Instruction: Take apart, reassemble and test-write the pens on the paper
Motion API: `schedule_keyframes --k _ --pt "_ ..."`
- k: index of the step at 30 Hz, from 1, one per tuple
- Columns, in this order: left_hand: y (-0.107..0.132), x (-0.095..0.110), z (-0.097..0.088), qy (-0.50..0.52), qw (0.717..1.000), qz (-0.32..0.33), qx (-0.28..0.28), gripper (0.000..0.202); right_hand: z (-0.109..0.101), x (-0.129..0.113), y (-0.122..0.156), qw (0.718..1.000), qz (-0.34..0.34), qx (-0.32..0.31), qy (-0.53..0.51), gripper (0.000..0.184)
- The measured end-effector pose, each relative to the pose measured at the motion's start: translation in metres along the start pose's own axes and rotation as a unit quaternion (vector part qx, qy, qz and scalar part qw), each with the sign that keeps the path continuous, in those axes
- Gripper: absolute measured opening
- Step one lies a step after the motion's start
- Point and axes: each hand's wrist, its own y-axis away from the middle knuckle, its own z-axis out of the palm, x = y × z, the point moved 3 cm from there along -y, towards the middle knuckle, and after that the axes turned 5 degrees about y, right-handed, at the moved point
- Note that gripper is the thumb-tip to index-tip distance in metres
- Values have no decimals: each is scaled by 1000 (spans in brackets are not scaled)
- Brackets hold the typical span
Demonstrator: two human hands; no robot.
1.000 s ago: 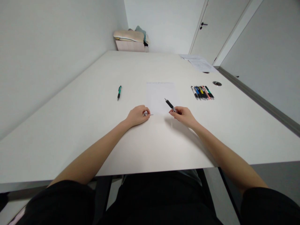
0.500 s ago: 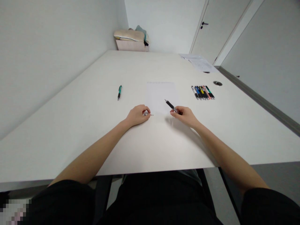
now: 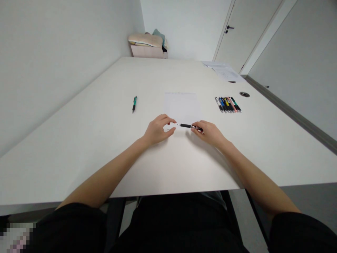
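Note:
My right hand (image 3: 207,131) grips a black pen (image 3: 185,125) by its rear part, held nearly level above the paper, with its thin tip pointing left. Facing that tip, my left hand (image 3: 159,130) has thumb and forefinger spread, with a small gap to the pen. Under the left fingers lies a small thin piece (image 3: 169,129), too small to name and partly hidden. Below and beyond both hands is a white sheet of paper (image 3: 181,105) with a faint line along its far edge.
A green and black pen (image 3: 134,104) lies alone to the left. Several pens (image 3: 228,104) are lined up side by side on the right. Farther back are loose printed sheets (image 3: 223,70) and a round metal table fitting (image 3: 244,94). A cushion (image 3: 146,39) sits beyond the table's far edge.
My left thumb and forefinger have parted from near the small piece and moved slightly right. In my right hand the pen has swung from slanting up-left to nearly level.

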Motion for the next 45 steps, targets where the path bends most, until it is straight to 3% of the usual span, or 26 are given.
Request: schedule_keyframes --k 8,20,26,39,45 --pt "2 8 7 -15 999 30 8 16 -5 -11 2 999 -30 9 24 28" --pt "2 5 4 -22 999 26 27 12 -10 -7 3 998 -26 18 52 29" --pt "1 6 2 -29 999 23 19 12 -17 4 4 997 -38 29 59 29" --pt "-2 -17 -12 11 999 0 41 11 -33 39 7 996 -32 41 67 30" --pt "-3 -24 -8 45 997 -46 47 11 -44 61 11 994 14 59 91 30"
